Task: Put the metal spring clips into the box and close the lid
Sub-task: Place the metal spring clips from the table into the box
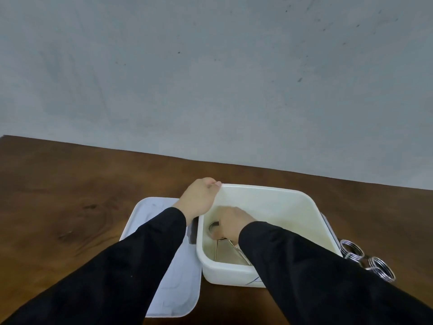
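A white plastic box (311,221) stands open on the wooden table. My left hand (199,198) grips the box's far left rim corner. Down inside the box, my right hand (230,222) is closed around a metal spring clip (222,247); its coil shows by my fingers and its long wire legs point toward me along the box floor. Two more spring clips (365,259) lie on the table just right of the box, touching each other. The pale lid (173,277) rests flat on the table left of the box, partly under my left forearm.
The brown wooden table (70,195) extends far to the left and behind the box. A grey wall (210,78) rises directly behind the table's far edge. A dark latch part shows on the box's left side.
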`<action>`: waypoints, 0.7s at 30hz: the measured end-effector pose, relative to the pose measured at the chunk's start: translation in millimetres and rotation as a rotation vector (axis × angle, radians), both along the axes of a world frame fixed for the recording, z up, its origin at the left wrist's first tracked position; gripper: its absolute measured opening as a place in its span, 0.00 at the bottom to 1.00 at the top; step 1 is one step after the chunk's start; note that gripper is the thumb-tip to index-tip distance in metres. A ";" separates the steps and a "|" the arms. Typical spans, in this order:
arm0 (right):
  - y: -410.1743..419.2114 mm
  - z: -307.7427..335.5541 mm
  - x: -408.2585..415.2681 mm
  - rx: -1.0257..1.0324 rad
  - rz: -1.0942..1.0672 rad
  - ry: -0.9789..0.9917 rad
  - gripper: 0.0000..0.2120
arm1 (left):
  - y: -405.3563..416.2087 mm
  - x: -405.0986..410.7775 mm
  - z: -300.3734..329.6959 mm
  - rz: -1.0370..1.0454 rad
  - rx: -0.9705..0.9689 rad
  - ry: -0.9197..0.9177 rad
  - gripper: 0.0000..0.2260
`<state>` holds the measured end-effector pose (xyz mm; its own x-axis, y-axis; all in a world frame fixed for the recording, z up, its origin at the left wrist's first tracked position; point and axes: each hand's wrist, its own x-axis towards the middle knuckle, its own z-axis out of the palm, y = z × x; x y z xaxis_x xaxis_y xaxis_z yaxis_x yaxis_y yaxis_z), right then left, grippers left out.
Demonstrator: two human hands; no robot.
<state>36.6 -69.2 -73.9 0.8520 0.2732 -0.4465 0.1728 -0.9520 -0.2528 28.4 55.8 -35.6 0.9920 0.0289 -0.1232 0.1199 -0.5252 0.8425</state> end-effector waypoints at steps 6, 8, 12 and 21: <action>-12.0 18.6 -5.7 0.071 -0.005 -0.036 0.19 | 0.7 0.2 -0.4 0.005 0.028 -0.029 0.17; -21.4 33.8 -10.1 0.169 -0.040 -0.127 0.14 | 1.4 1.5 -1.7 0.012 0.028 -0.033 0.18; -76.1 67.1 -5.2 0.427 -0.251 -0.413 0.18 | -1.0 2.0 -1.3 0.008 0.032 -0.037 0.16; -297.3 41.3 -6.6 -0.097 -0.706 -0.274 0.19 | -6.2 1.6 2.8 -0.004 0.097 -0.061 0.12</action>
<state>29.9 -366.5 -32.5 0.8936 -0.4072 -0.1887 -0.4408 -0.8754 -0.1984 30.0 49.6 -32.7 0.9977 0.0335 -0.0594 0.0675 -0.6053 0.7931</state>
